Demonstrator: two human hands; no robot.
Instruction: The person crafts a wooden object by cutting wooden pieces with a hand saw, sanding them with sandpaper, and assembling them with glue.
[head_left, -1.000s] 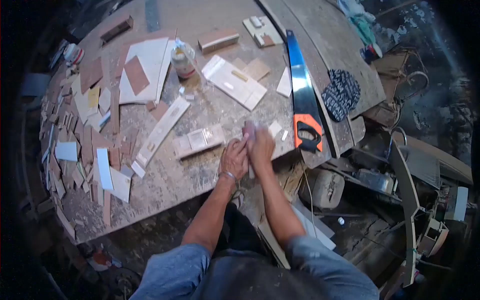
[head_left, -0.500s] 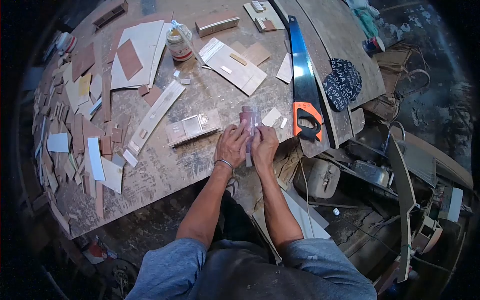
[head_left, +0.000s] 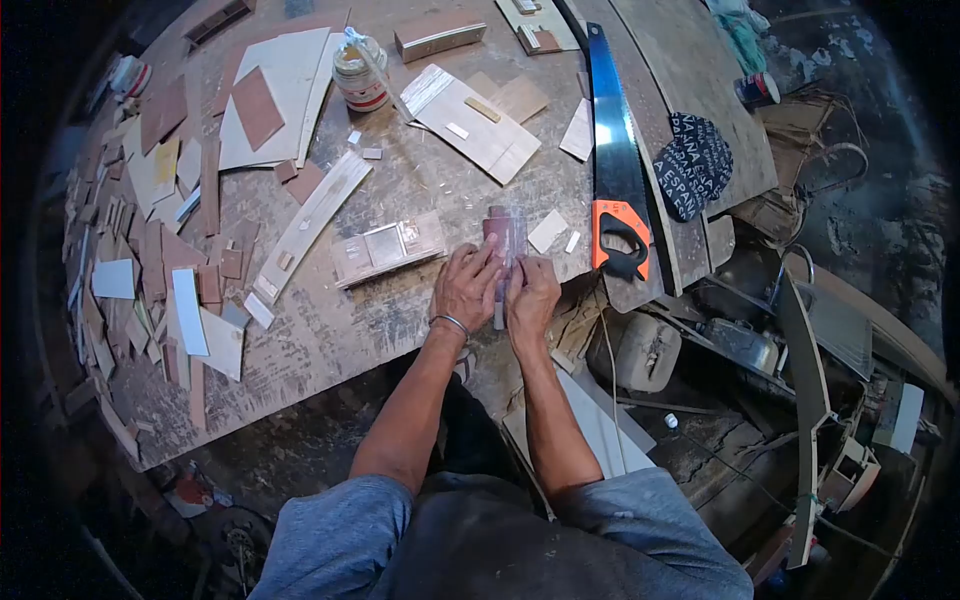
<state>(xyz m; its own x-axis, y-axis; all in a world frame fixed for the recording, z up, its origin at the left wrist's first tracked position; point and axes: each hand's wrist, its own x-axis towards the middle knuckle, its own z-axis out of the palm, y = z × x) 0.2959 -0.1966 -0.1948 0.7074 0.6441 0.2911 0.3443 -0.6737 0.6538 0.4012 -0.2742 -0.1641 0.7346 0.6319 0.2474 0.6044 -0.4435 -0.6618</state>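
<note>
At the table's near edge, both hands work on a small reddish-brown strip (head_left: pixel 507 225) with a shiny, see-through layer, which looks like wood with clear tape. My left hand (head_left: pixel 466 287) presses its fingers along the strip's left side. Closed in a pinch, my right hand (head_left: pixel 532 296) grips its right side near the bottom. A narrow pale end sticks out below, between the hands; the fingers hide the middle. Just left lies a small wooden block assembly (head_left: pixel 390 248) with shiny patches. A cream chip (head_left: pixel 546 231) rests to the right.
An orange-handled handsaw (head_left: pixel 621 240) lies at the right, beside a dark lettered cap (head_left: pixel 692 166). Farther back stand a glue jar (head_left: pixel 360 78) with a brush and a flat wooden panel (head_left: pixel 475 125). Wood offcuts (head_left: pixel 150 260) crowd the table's left side.
The whole view has shifted slightly, with far objects a little higher in the picture. Both hands stay at the strip in nearly the same pose.
</note>
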